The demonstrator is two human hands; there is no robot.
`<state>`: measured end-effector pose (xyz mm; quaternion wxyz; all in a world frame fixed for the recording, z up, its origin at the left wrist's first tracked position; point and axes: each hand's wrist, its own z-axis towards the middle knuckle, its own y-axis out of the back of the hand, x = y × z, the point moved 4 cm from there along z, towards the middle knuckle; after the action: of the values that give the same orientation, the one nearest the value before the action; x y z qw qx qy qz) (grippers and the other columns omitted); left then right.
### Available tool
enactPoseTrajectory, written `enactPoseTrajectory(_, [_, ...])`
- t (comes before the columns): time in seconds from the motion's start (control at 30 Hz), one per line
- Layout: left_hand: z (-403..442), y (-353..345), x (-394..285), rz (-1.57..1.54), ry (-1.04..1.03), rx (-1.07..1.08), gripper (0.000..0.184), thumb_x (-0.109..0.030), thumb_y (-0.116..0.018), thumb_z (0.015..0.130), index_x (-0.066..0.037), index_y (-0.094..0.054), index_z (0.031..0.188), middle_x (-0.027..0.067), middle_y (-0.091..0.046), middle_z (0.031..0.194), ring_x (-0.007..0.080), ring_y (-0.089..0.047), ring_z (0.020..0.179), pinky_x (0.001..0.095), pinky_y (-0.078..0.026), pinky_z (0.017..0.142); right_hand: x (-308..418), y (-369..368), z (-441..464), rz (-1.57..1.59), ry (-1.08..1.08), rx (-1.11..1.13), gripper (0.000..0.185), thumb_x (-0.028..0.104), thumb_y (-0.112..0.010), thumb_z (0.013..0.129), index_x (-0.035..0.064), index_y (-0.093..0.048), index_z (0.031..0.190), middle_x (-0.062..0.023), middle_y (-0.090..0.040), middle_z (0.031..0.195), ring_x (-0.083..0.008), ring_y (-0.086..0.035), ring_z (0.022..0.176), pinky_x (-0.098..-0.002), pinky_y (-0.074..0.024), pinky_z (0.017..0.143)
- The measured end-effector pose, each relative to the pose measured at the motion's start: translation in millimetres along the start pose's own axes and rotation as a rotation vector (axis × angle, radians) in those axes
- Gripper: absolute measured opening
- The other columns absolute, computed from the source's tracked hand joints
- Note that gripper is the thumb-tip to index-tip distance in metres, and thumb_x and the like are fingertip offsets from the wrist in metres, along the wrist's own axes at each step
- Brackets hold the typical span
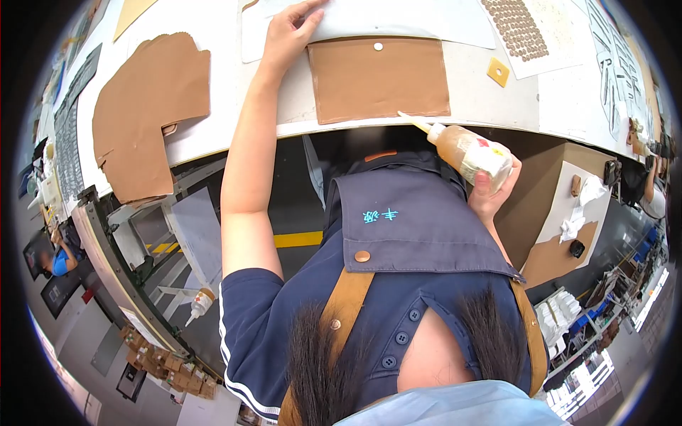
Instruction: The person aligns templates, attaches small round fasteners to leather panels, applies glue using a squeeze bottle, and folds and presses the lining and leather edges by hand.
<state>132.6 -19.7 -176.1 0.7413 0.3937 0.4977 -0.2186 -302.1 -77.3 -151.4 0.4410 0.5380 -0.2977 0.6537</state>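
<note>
A brown rectangular panel (383,78), probably leather, lies at the table's near edge with a small white disc (378,47) by its far edge. My right hand (494,192) is wrapped round a squeeze bottle (465,153) of amber liquid. The bottle is tilted, its thin nozzle pointing left at the panel's near edge; whether it touches is hard to tell. Beyond the panel stretches a pale sheet (405,20). On its left part rests my left hand (290,34), thumb and forefinger apart, fingertips partly cut off by the frame.
A large irregular brown piece (153,106) lies on the left of the table. To the right are a small yellow square (498,72) with a hole and a sheet of brown dots (515,30). Another bottle (202,303) is at lower left. Other people work in the background.
</note>
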Motion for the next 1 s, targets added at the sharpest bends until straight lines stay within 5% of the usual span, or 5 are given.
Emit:
enactPoseTrajectory(0.43, [-1,-1,-5,-0.03,0.012,0.01,0.034,-0.01,-0.061,0.099,0.001,-0.068,0.131,0.0159,-0.072,0.125,0.0202,-0.065,0.114,0.0313,-0.049,0.099,1,-73,16,-0.037,0.17,0.327,0.075,0.03,-0.087,0.084,-0.0017,-0.04,0.133,-0.0176,-0.053,0.13,-0.0261,-0.057,0.12,-0.0368,-0.0413,0.107])
enactPoseTrajectory(0.57, [-1,-4,-4,-0.081,-0.051,-0.065,0.03,-0.012,-0.066,0.096,-0.003,-0.072,0.124,0.011,-0.076,0.112,0.0153,-0.066,0.095,0.0281,-0.052,0.087,1,-74,35,0.629,-0.54,0.017,0.068,0.056,-0.057,0.102,0.0059,-0.043,0.145,-0.0122,-0.058,0.14,-0.0256,-0.057,0.129,-0.0431,-0.0467,0.107])
enactPoseTrajectory(0.63, [-1,-2,-7,-0.02,-0.125,-0.057,0.034,-0.012,-0.064,0.097,-0.012,-0.073,0.13,0.0015,-0.075,0.113,0.0056,-0.056,0.084,0.0221,-0.049,0.083,-4,-49,58,0.697,-0.437,-0.046,0.063,0.058,-0.043,0.107,0.0093,-0.047,0.147,-0.0103,-0.057,0.144,-0.025,-0.056,0.132,-0.0453,-0.0472,0.109])
enactPoseTrajectory(0.83, [-1,-2,0,0.006,-0.065,-0.044,0.034,-0.013,-0.065,0.096,-0.016,-0.074,0.129,0.0005,-0.073,0.099,0.0065,-0.049,0.074,0.0224,-0.044,0.07,-37,111,116,-0.235,-0.036,-0.551,0.082,0.062,-0.029,0.108,-0.0057,-0.033,0.154,-0.0185,-0.037,0.16,-0.025,-0.033,0.149,-0.0391,-0.0178,0.125])
enactPoseTrajectory(1.0, [-2,-2,-3,-0.069,-0.077,-0.081,0.036,-0.008,-0.066,0.095,-0.014,-0.074,0.129,-0.0052,-0.072,0.1,0.0036,-0.044,0.071,0.0194,-0.042,0.067,-86,201,133,-0.65,0.0,-0.716,0.075,0.054,-0.035,0.11,-0.0154,-0.053,0.131,-0.0286,-0.057,0.133,-0.0362,-0.057,0.122,-0.0459,-0.0427,0.108])
